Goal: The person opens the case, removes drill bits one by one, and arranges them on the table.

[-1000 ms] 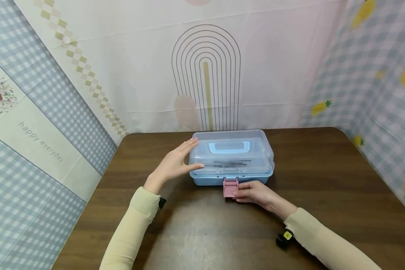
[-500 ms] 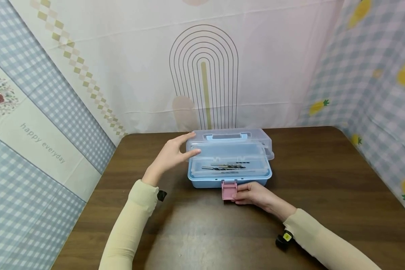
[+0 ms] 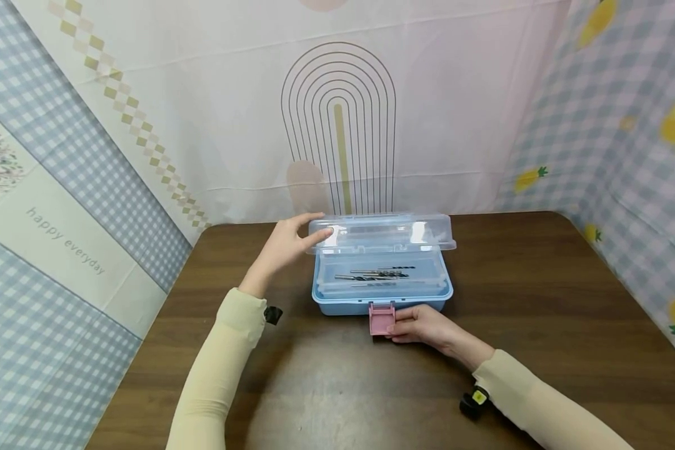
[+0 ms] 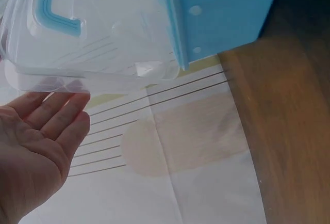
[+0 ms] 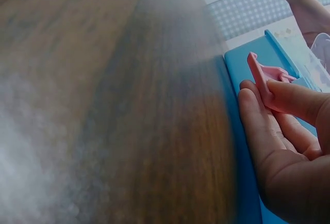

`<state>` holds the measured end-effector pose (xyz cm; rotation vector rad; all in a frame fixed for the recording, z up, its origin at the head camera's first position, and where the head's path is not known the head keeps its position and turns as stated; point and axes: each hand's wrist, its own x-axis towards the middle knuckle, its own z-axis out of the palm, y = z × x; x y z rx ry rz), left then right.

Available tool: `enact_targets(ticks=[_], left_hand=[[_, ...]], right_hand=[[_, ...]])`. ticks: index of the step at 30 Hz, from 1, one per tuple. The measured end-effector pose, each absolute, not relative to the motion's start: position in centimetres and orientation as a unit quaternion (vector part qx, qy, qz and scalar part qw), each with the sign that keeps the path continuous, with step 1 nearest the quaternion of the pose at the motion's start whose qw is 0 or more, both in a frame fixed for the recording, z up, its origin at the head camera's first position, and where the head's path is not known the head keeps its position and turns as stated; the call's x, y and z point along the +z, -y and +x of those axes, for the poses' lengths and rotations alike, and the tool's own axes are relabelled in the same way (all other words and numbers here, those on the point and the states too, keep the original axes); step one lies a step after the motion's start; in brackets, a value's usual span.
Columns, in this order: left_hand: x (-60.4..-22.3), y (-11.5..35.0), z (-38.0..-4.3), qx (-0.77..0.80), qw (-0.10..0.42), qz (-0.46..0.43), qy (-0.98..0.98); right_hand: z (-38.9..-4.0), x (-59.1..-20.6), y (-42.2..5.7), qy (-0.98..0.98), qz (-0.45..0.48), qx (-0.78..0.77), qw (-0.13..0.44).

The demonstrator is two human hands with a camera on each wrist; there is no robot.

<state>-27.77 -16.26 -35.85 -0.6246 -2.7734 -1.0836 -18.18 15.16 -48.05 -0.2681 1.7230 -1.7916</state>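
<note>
At the back middle of the table stands a blue plastic tool box [image 3: 337, 308], its clear lid [image 3: 377, 235] tilted up and partly raised. Through the opening several drill bits [image 3: 371, 275] show, lying in a translucent tray. My left hand [image 3: 278, 247] grips the lid's left end, thumb in front and fingers behind; in the left wrist view these fingers [image 4: 54, 115] reach the lid's edge. My right hand [image 3: 430, 327] pinches the pink latch [image 3: 382, 320] at the box's front between thumb and fingers. The right wrist view shows that latch [image 5: 265, 82] swung outward.
The brown wooden table [image 3: 326, 400] extends in front of the box and to both sides. Right behind it hangs a white patterned cloth [image 3: 247, 137], with checked cloth [image 3: 607, 137] on the right. A light blue carry handle [image 4: 56, 20] sits on the lid.
The lid has swung up and back from nearly closed, uncovering the drill bits. My left hand has risen with it, while my right hand has stayed on the latch.
</note>
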Motion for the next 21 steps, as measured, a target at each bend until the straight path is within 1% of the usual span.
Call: enact_targets(ticks=[5,21], left_hand=[[-35.2,16.0,-28.9,-0.377,0.039,-0.180,0.908],[-33.2,15.0,-32.7,-0.501,-0.040,-0.084,0.860]], right_hand=[[-18.2,-48.1,-15.2,-0.653,-0.102,-0.682,0.315],[-18.0,-48.0,-15.1,-0.651,-0.099,-0.684,0.315]])
